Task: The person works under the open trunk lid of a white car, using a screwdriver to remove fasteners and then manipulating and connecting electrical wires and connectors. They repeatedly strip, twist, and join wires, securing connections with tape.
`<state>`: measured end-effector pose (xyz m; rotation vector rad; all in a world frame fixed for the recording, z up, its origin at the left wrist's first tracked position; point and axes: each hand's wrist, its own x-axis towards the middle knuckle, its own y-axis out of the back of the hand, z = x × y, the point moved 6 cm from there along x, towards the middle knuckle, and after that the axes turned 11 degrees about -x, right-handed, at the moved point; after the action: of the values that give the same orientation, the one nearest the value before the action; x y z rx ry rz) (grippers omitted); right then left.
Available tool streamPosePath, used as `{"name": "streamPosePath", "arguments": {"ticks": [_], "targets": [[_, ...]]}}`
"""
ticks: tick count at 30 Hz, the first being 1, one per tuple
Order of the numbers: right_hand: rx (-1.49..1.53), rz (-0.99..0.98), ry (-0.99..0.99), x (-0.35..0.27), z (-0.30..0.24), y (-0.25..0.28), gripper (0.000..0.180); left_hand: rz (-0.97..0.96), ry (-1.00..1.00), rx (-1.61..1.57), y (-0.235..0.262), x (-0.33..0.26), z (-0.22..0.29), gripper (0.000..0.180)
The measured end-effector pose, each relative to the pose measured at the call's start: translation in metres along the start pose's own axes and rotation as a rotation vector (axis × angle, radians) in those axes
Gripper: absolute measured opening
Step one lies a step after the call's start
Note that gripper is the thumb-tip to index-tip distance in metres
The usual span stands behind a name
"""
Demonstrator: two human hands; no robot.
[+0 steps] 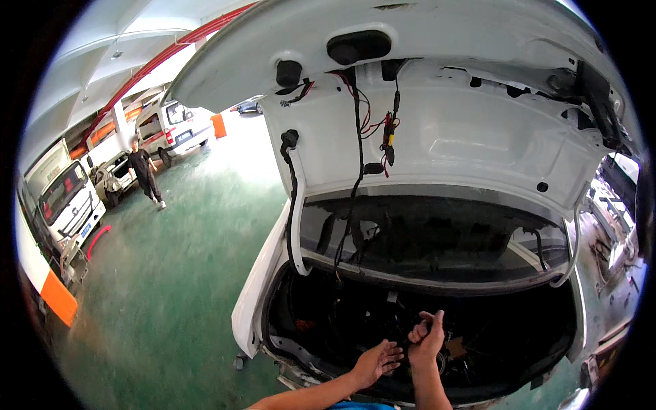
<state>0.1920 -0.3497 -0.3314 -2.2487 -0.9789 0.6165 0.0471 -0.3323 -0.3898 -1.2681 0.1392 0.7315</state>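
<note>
Over the open trunk [506, 342] of a white car, both hands are close together. My left hand [378, 362] is open, its fingers stretched toward the right one, with nothing seen in it. Just beside it, my right hand [427, 336] has its fingers curled and one digit pointing up; what they hold, if anything, is too small to make out. Above hangs the raised trunk lid [471, 147], its inner side bare. Black, red and yellow wiring [388, 133] dangles from it. The dark trunk holds small loose bits and a brown piece [456, 347], hard to tell.
A lid hinge arm [295, 212] stands at the left of the rear window [437, 236]. On the green floor [184, 273] a person [143, 174] in dark clothes walks at the far left. A white truck [68, 201] and a white van [174, 130] are parked beyond.
</note>
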Motion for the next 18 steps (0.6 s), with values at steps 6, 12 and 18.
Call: {"name": "streamPosePath", "arguments": {"ticks": [6, 12, 18], "targets": [[-1.232, -0.244, 0.644, -0.038, 0.011, -0.064, 0.037, -0.216, -0.139, -0.186, -0.05, 0.025, 0.037, 0.074], [-1.193, -0.449, 0.687, -0.059, 0.028, -0.078, 0.063, -0.1, -0.353, -0.005, -0.05, 0.031, 0.061, 0.08], [-1.457, -0.24, 0.484, -0.006, 0.005, -0.031, 0.063, -0.086, -0.102, 0.036, -0.063, 0.028, 0.011, 0.075]]}}
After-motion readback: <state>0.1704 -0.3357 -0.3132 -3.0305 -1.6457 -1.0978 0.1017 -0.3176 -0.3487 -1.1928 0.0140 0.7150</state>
